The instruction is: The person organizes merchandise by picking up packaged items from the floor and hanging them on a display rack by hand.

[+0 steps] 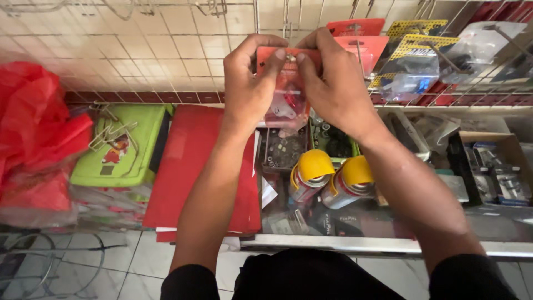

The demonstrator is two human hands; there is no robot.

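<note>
My left hand [251,83] and my right hand [332,83] together pinch the top of a small clear packet with a red card header [286,103]. The packet hangs between my thumbs and fingers, held up at a metal hook [289,29] on the tiled wall. Something red and a pale part show inside the packet. My thumbs meet at its top edge, near the hanging hole.
More carded packets [413,64] hang on hooks to the right. Below stand two spray cans with yellow caps [333,178], a tray of small metal parts [283,149], a red flat box [189,166], a green case [125,147], red plastic bags [33,128] and boxes of hardware [494,172].
</note>
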